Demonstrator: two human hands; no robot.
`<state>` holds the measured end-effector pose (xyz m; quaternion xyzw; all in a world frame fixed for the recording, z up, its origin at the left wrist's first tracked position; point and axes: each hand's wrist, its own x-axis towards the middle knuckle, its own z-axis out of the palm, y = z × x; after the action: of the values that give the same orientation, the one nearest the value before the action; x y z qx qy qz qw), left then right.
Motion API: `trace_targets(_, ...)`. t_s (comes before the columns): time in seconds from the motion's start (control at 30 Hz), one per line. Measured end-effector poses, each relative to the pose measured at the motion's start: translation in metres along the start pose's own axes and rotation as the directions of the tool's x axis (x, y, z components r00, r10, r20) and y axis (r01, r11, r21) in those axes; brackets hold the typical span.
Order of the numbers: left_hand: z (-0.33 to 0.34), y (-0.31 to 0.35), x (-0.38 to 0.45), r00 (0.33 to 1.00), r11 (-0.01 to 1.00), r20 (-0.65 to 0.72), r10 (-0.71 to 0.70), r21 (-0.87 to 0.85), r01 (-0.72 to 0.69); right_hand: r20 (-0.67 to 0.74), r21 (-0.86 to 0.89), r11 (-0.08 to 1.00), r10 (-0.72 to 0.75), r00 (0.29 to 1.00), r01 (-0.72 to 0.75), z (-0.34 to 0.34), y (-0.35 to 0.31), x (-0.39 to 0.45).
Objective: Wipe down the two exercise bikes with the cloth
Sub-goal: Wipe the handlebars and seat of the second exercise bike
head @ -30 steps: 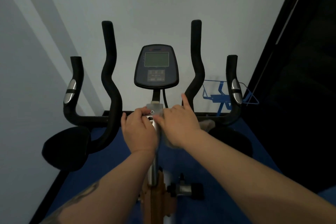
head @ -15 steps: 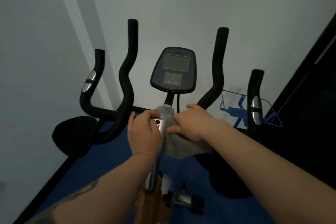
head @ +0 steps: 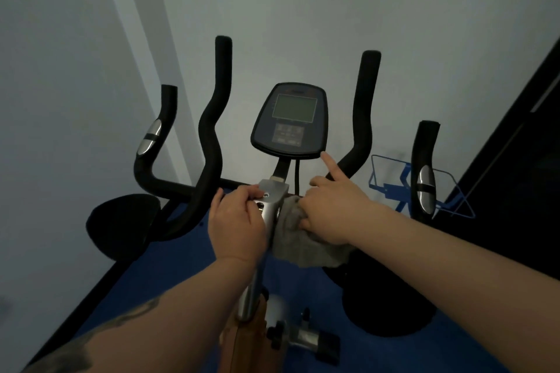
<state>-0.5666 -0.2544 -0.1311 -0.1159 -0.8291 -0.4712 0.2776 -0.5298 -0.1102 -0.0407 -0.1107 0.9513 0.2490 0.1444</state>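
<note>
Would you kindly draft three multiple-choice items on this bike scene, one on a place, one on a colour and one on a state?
1. Where is the cloth?
A. draped over the console
B. against the silver post, under the right hand
C. on the floor

2. What colour is the floor mat?
A. blue
B. red
C. green

3. How is the console screen?
A. cracked
B. covered by the cloth
C. blank, unlit

Answers:
1 B: the right hand grips the cloth beside the silver post, which the left hand holds.
2 A: the mat under the bike is blue.
3 C: the screen shows plain grey, no digits.
</note>
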Motion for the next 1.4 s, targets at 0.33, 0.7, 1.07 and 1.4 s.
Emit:
trace_targets(0.33, -0.001, 0.003, -0.003, 0.999, 0.999, 0.019, -0.045, 0.025, 0.044, 0.013, -0.041, 0.997, -0.064, 0.998, 0.065, -0.004, -0.014, 0.002)
trace_targets(0.7, -0.001, 0.005, -0.002, 1.000, 1.000, -0.010, -0.016, -0.023, 0.016, 0.078, 0.061, 0.998, -0.022, 0.997, 0.017, -0.006, -0.026, 0.012)
trace_targets(1.07, 0.000, 0.001, 0.000, 0.999, 0.999, 0.012, -0.038, -0.008, 0.038, 0.265, 0.074, 0.994, 0.062, 0.962, -0.084, -0.017, -0.037, 0.020)
trace_targets(1.4, -0.001, 0.002, -0.003, 1.000, 0.999, -0.020, -0.013, -0.031, 0.012, -0.031, 0.020, 0.997, 0.072, 0.997, -0.071, 0.013, -0.032, -0.007)
